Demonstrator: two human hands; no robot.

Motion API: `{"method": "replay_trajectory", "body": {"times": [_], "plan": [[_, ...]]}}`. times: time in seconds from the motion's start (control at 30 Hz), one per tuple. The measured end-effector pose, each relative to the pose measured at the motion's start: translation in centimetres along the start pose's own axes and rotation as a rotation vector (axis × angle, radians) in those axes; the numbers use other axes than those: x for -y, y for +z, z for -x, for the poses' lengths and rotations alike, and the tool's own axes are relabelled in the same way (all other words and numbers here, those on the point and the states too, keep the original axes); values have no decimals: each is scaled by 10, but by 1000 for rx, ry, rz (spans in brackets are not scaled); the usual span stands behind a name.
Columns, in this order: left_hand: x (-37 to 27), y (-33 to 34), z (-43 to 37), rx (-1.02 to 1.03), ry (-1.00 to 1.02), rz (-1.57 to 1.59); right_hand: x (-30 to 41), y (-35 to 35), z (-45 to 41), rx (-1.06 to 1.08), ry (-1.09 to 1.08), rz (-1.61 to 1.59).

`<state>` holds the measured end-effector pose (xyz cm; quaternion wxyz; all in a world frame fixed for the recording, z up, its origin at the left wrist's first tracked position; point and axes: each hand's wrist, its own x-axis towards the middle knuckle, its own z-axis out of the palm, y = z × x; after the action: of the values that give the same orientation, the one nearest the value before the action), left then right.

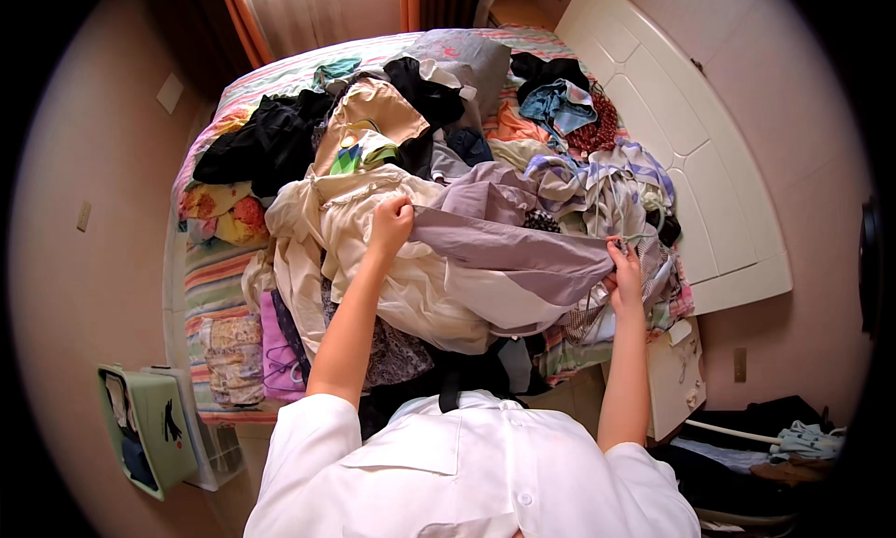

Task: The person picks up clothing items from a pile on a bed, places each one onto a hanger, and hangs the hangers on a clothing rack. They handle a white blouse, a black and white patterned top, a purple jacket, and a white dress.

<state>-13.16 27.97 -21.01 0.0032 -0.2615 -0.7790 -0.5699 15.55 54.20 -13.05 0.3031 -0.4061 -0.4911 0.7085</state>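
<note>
A mauve-grey garment [518, 251] with a paler underside is stretched between my two hands, above the heap of clothes on a bed. My left hand [392, 223] grips one end of it in a fist. At the other end, my right hand [623, 268] pinches the edge between thumb and fingers. Cream cloth [392, 286] with gathered ruffles lies beneath and to the left. Close by my right hand are pale clothes hangers [637, 237] and a white cloth with purple-blue stripes [630, 160].
A white panelled headboard [686, 146] bounds the bed on the right. Black clothes [273, 139] and a grey pillow [462, 55] lie farther back. A folded patterned cloth [231, 359] rests at the front left, with a green storage bin [157, 426] beside the bed. A white bedside cabinet [675, 384] stands right.
</note>
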Motion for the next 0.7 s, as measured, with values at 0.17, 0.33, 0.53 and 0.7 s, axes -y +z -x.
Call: {"method": "replay_trajectory", "body": {"times": [0.17,0.33,0.53,0.7], "plan": [[-84,-64,17,385,91,-37,-23,-7,-32,-36,-23,-53],[-84,-77,34,501,210,-541,-20,-7,-64,163,8,-11],[-24,-37,14,281,-127,-125,-10,43,-27,27,-455,971],[-32,-6,-29,133,-153,106,20,15,-1,98,-320,551]]}}
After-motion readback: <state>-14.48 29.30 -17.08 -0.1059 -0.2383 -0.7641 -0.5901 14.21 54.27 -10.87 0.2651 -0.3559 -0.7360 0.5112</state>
